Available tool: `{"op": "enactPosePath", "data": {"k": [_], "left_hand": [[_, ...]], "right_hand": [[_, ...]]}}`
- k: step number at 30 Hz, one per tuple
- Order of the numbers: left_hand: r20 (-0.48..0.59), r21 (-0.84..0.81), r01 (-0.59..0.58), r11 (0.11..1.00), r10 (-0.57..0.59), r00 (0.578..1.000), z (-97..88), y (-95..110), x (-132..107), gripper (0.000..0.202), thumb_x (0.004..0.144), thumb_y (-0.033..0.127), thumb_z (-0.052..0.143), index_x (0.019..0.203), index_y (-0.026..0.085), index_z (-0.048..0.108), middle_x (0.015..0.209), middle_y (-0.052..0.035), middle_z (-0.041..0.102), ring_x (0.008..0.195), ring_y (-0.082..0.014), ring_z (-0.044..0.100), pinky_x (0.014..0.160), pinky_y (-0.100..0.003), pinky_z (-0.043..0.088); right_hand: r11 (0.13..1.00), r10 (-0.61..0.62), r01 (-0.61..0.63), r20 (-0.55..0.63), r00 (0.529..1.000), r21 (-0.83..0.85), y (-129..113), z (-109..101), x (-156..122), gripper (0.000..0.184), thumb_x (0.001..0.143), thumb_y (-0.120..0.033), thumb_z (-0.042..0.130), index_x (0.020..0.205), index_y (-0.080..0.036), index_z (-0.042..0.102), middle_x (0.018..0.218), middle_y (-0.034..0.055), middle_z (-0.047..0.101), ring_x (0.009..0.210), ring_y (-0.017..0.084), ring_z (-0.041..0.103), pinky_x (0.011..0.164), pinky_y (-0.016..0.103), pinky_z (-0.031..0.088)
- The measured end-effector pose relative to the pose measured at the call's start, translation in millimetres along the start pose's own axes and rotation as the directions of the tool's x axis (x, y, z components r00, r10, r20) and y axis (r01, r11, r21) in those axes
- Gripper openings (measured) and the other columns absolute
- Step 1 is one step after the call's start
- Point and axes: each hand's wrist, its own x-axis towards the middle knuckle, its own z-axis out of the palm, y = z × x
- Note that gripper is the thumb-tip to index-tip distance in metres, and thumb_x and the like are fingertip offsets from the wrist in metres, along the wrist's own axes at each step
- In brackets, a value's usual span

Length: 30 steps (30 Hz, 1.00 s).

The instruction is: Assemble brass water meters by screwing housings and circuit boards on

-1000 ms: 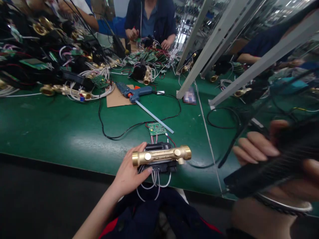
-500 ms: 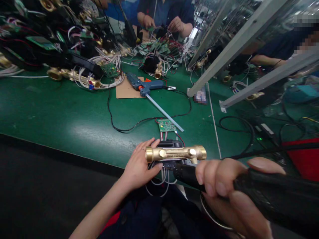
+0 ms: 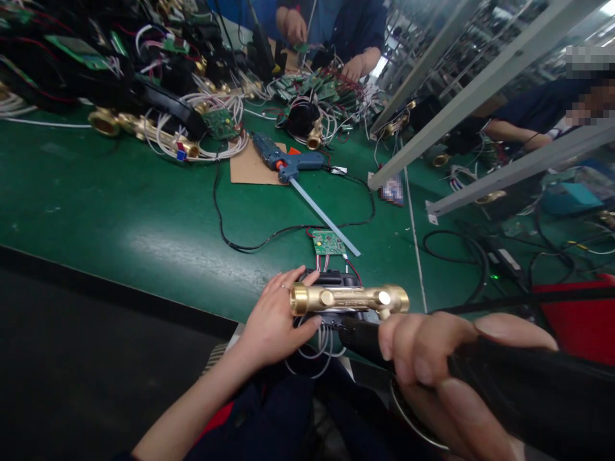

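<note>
Two bare hands are at work around one brass pipe (image 3: 353, 299), one black housing (image 3: 331, 277) beneath it and one green circuit board (image 3: 329, 243). Beyond these lie one glue gun (image 3: 305, 161) with one glue stick (image 3: 327, 218) in its back end, and one piece of cardboard (image 3: 247, 169) partly under the gun. Three pale metal posts (image 3: 442, 125) slant across the right side; one person (image 3: 355, 32) sits opposite, and the heaped boards and wires (image 3: 312, 89) are too tangled to count. The brass pipe lies crosswise on top of the housing, at the near edge of the green bench (image 3: 144, 205); it is shiny gold, threaded at its left end, with two round flat bosses, one short stub towards its right, and raised marks too small to read. Several grey cables (image 3: 325, 339) loop from the housing's near side, while thin wires join its far side to the circuit board. The left hand (image 3: 271, 320) is clamped on the housing's left end, thumb near, fingers far. The right hand (image 3: 427, 346) is closed around one black tool (image 3: 538, 390), its tip at the housing's near side; whether they touch is unclear.
</note>
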Motion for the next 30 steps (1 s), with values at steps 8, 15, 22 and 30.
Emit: {"op": "enactPosePath", "data": {"k": [8, 15, 22, 30], "left_hand": [[0.007, -0.010, -0.002, 1.000, 0.002, 1.000, -0.1, 1.2, 0.5, 0.068, 0.077, 0.032, 0.062, 0.139, 0.024, 0.035, 0.143, -0.0091, 0.041, 0.131, -0.0257, 0.036, 0.110, -0.051, 0.027], [0.003, -0.008, -0.015, 1.000, 0.015, 1.000, -0.6, 1.1, 0.9, 0.067, 0.078, 0.034, 0.061, 0.139, 0.023, 0.036, 0.142, -0.0115, 0.041, 0.132, -0.0268, 0.036, 0.110, -0.052, 0.028], [0.008, -0.010, -0.020, 1.000, 0.020, 1.000, -0.5, 0.1, 0.7, 0.067, 0.078, 0.034, 0.061, 0.139, 0.024, 0.035, 0.143, -0.0109, 0.041, 0.132, -0.0273, 0.036, 0.110, -0.052, 0.028], [-0.010, -0.030, -0.005, 1.000, 0.004, 1.000, -0.2, 2.2, -0.9, 0.065, 0.077, 0.031, 0.062, 0.137, 0.023, 0.039, 0.142, -0.0110, 0.042, 0.131, -0.0274, 0.037, 0.110, -0.052, 0.028]], "right_hand": [[0.994, -0.108, 0.108, 0.037, 0.993, 0.009, 1.2, 8.9, 3.9, 0.033, 0.085, -0.021, 0.060, 0.115, -0.028, 0.047, 0.063, -0.0062, 0.051, 0.050, 0.012, 0.050, 0.054, 0.032, 0.044], [0.996, -0.085, 0.085, -0.009, 0.996, -0.034, -0.4, 16.0, 7.9, 0.028, 0.084, -0.025, 0.064, 0.108, -0.029, 0.050, 0.059, -0.0067, 0.049, 0.046, 0.011, 0.046, 0.050, 0.031, 0.042], [0.999, -0.044, 0.044, 0.034, 0.998, -0.018, -0.1, 17.1, 11.0, 0.023, 0.086, -0.023, 0.061, 0.104, -0.026, 0.048, 0.061, -0.0067, 0.049, 0.050, 0.010, 0.049, 0.052, 0.030, 0.043], [0.997, -0.028, 0.043, 0.209, 0.978, -0.067, -1.8, 15.3, 15.6, 0.020, 0.085, -0.016, 0.055, 0.101, -0.025, 0.050, 0.059, -0.0062, 0.050, 0.050, 0.012, 0.051, 0.055, 0.031, 0.045]]}}
